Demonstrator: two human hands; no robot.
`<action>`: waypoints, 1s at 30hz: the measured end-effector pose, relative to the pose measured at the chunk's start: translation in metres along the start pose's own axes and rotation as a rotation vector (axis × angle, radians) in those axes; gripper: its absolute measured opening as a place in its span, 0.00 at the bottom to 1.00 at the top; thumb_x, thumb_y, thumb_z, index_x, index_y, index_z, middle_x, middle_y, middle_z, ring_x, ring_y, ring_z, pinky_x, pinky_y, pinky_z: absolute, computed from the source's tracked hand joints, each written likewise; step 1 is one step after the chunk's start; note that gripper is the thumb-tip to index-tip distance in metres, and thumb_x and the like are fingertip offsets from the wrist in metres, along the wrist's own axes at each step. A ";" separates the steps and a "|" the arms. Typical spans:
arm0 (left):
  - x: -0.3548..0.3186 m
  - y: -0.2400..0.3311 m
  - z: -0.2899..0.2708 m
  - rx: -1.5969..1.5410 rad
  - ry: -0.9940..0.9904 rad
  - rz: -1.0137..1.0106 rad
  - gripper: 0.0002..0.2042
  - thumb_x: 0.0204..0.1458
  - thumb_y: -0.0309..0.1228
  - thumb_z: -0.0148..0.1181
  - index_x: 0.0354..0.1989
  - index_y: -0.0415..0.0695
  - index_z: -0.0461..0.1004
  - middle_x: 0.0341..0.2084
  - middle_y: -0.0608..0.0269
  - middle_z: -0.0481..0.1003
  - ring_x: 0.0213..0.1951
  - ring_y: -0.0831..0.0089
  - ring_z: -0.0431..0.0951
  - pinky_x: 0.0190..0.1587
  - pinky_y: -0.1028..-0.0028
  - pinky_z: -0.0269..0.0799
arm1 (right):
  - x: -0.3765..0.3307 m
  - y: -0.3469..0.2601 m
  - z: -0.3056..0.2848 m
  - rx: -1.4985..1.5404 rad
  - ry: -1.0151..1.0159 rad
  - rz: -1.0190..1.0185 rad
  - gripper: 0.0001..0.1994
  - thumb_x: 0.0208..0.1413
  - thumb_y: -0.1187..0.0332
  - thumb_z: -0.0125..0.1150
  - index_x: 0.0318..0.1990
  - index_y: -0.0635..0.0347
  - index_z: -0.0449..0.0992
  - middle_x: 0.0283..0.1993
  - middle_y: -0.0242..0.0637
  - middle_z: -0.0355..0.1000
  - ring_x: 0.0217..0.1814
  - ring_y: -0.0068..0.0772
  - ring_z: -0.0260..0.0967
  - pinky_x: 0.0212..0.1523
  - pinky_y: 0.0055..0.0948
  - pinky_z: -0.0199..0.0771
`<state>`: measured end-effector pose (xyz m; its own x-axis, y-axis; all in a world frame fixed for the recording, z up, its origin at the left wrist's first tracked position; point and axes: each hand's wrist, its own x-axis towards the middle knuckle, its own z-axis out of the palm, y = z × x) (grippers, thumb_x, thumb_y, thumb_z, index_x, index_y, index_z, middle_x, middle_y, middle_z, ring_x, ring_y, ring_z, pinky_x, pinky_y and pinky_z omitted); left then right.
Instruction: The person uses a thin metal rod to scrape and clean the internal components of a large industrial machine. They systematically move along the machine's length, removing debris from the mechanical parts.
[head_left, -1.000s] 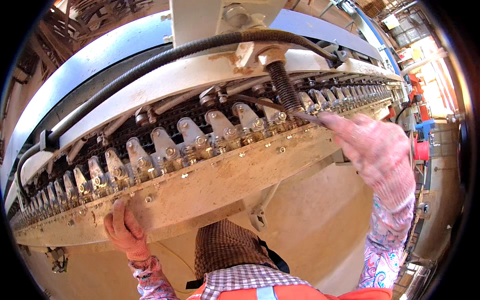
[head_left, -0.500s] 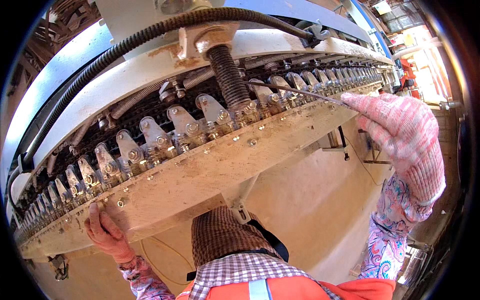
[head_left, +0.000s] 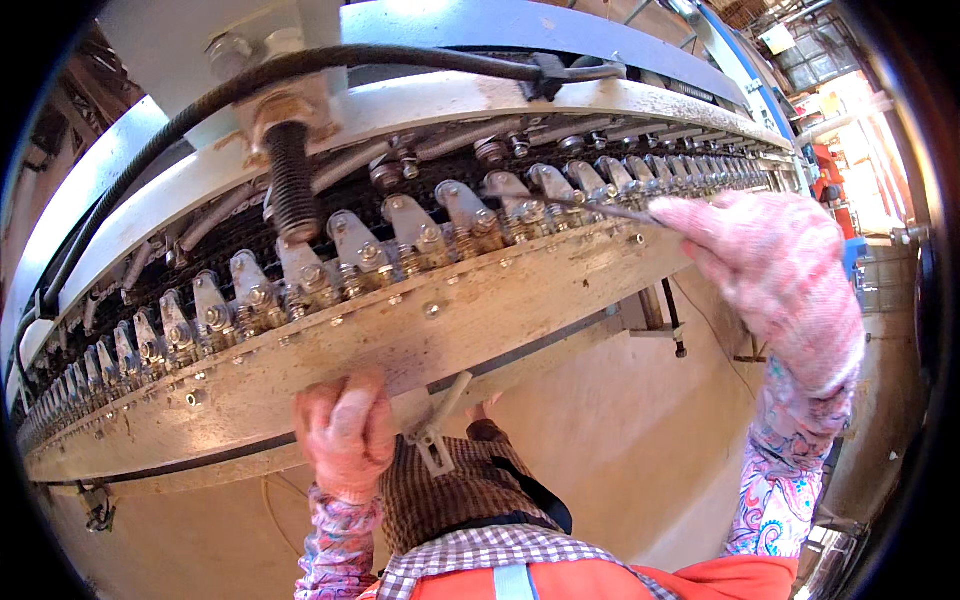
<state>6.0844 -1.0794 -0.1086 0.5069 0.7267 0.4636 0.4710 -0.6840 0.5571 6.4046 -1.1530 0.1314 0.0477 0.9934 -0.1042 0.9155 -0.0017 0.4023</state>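
The gloved right hand (head_left: 775, 280) has its fingers pinched around a thin metal rod (head_left: 610, 211), tip among the row of clamps (head_left: 420, 235); it looks light, stiff and slippery, best held near its end. The left hand (head_left: 345, 435) presses flat against the machine's beam (head_left: 300, 365), fingers together.

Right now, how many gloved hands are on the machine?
2: the left hand presses the beam's lower edge; the right hand reaches a thin tool to the clips. None seems hidden.
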 end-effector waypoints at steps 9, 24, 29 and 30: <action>0.016 0.031 0.080 0.198 0.225 -0.055 0.20 0.52 0.22 0.63 0.54 0.53 0.79 0.34 0.57 0.76 0.35 0.53 0.77 0.38 0.58 0.73 | -0.040 0.087 0.039 0.092 0.051 0.047 0.18 0.54 0.72 0.68 0.53 0.46 0.83 0.34 0.40 0.77 0.37 0.45 0.78 0.38 0.41 0.78; 0.005 0.024 0.093 0.469 0.194 -0.083 0.20 0.57 0.27 0.62 0.59 0.57 0.76 0.35 0.59 0.75 0.35 0.54 0.76 0.40 0.58 0.73 | -0.078 0.166 0.080 0.046 -0.055 0.077 0.20 0.55 0.67 0.69 0.57 0.40 0.81 0.31 0.37 0.75 0.31 0.43 0.76 0.31 0.42 0.75; 0.006 0.023 0.092 0.458 0.134 -0.121 0.19 0.58 0.29 0.60 0.59 0.56 0.76 0.36 0.57 0.75 0.36 0.52 0.76 0.43 0.56 0.72 | -0.054 0.171 0.123 -0.127 0.017 0.105 0.18 0.59 0.68 0.65 0.57 0.37 0.80 0.28 0.33 0.72 0.27 0.37 0.75 0.27 0.37 0.75; 0.008 0.024 0.094 0.453 0.137 -0.108 0.19 0.58 0.29 0.59 0.59 0.56 0.76 0.36 0.57 0.75 0.36 0.52 0.76 0.42 0.56 0.72 | -0.049 0.173 0.142 -0.151 0.073 0.057 0.18 0.60 0.67 0.63 0.58 0.36 0.79 0.27 0.31 0.71 0.25 0.34 0.74 0.24 0.36 0.74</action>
<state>6.1675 -1.0962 -0.1563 0.3523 0.7763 0.5226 0.7983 -0.5408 0.2652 6.6171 -1.2177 0.0770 0.0630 0.9979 -0.0130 0.8414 -0.0461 0.5385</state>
